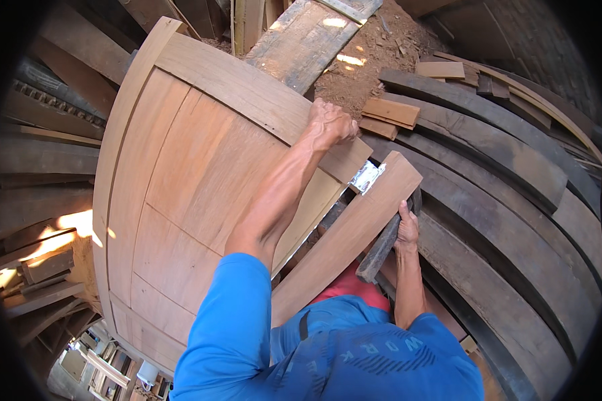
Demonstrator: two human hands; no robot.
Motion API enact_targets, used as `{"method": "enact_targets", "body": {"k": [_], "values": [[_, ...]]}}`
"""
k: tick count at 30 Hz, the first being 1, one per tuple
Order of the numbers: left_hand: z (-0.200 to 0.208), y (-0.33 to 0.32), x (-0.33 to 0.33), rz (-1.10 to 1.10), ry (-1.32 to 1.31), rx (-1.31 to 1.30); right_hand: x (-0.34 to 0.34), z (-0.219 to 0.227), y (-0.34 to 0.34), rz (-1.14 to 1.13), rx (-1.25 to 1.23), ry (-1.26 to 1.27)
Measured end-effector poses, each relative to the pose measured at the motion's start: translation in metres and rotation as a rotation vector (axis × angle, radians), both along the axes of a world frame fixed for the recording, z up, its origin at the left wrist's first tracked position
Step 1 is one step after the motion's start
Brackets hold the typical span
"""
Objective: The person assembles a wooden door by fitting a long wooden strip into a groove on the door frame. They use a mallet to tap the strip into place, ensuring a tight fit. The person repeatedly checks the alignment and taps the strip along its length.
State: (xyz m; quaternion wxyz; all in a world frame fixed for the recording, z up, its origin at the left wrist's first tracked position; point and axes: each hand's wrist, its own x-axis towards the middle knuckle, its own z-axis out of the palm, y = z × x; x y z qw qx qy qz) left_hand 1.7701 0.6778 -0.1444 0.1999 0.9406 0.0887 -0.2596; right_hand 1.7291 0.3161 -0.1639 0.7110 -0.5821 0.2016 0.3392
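A large panelled wooden door (pixel 201 154) lies in front of me, its frame rail (pixel 247 87) running along the far side. My left hand (pixel 332 122) is closed over the far edge of that rail, near its right end; its fingertips are hidden. A loose wooden stile (pixel 354 234) stands slightly apart from the door's right side. White glue (pixel 366 177) coats the joint where the rail end meets the stile. My right hand (pixel 407 227) grips a dark wooden bar (pixel 384 247) along the stile's outer side, its thumb up by the stile.
Long dark planks (pixel 488 227) are stacked on the right, with short wood blocks (pixel 391 112) on top. Sawdust (pixel 354 80) heaps beside a worn board (pixel 308 43) at the far side. More timber (pixel 40 160) fills the left. A white bucket (pixel 147 373) stands at lower left.
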Motion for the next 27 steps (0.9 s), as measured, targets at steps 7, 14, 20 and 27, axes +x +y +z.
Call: {"method": "enact_targets", "body": {"k": [7, 14, 20, 27], "values": [[-0.016, -0.001, -0.007, 0.047, 0.006, 0.049, 0.0, 0.03, 0.025, 0.031, 0.003, 0.055], [0.012, 0.005, -0.007, 0.018, 0.068, 0.113, 0.014, 0.013, 0.008, 0.176, -0.073, 0.044], [0.008, 0.008, -0.005, 0.016, 0.05, 0.05, 0.011, 0.022, 0.019, 0.113, -0.083, -0.009], [0.013, 0.01, -0.003, 0.042, 0.081, 0.034, 0.03, 0.054, -0.044, 0.306, -0.325, 0.197]]}}
